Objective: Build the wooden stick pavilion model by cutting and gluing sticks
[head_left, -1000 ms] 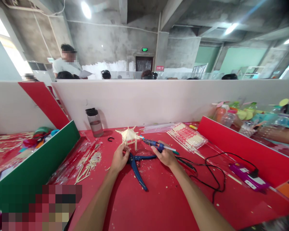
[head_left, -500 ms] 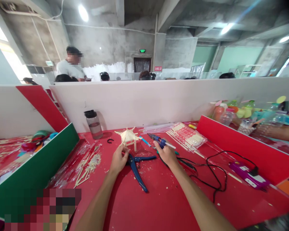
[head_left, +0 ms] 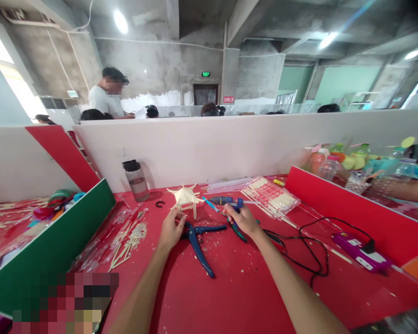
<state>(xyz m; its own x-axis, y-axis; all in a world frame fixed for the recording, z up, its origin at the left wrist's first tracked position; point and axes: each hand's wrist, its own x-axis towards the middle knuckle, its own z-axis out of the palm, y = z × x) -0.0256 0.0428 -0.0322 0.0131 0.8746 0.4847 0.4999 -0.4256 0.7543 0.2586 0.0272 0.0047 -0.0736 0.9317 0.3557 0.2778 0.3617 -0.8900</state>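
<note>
A small pavilion of pale wooden sticks [head_left: 185, 196] stands upright on the red table. Its near left side meets the pinched fingers of my left hand [head_left: 172, 227]; what they grip, if anything, is too small to make out. My right hand [head_left: 243, 219] is wrapped round a blue glue gun [head_left: 230, 202], whose nozzle points left toward the pavilion. A blue-handled cutter [head_left: 199, 248] lies open just right of my left hand. Between the pavilion and the gun is a light blue stick [head_left: 211, 204]. Green-handled pliers [head_left: 237, 232] lie under my right hand.
At the back left stands a dark-lidded bottle [head_left: 135, 180]. Stick offcuts [head_left: 134, 236] lie at left, packed sticks [head_left: 271, 195] at back right. A black cable runs to a purple power strip [head_left: 360, 253]. Green [head_left: 55, 236] and red [head_left: 351, 208] partitions flank the table. A person [head_left: 107, 95] stands beyond.
The glue gun has turned level in my right hand, its nozzle further left, and the hand has shifted slightly right. My left hand is nearly still. The person beyond has moved slightly right.
</note>
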